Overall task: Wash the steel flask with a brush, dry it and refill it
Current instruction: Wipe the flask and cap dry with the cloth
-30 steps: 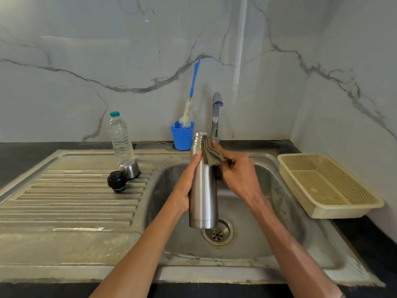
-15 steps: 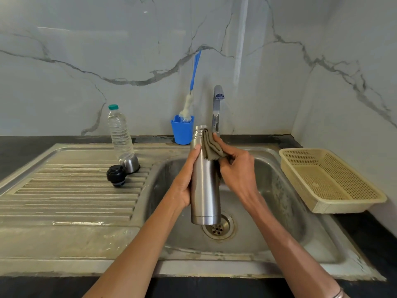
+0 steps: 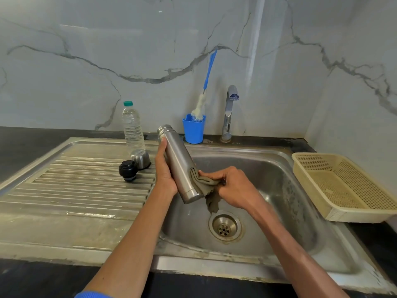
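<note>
Left hand (image 3: 164, 175) grips the flask (image 3: 179, 163), fingers wrapped round its body; the flask is held tilted over the sink's (image 3: 279, 168) left rim, mouth up and toward the wall, base down over the basin. Right hand (image 3: 233, 188) pinches a folded cloth (image 3: 200, 181) against the flask's lower side. On the drainboard (image 3: 75, 190): cap (image 3: 128, 170), steel cup (image 3: 140, 158), water bottle (image 3: 132, 125). Brush (image 3: 204, 93) stands in a blue holder (image 3: 193, 131) at the sink's back edge beside the tap (image 3: 228, 112). Basket (image 3: 343, 186) lies at the right edge.
</note>
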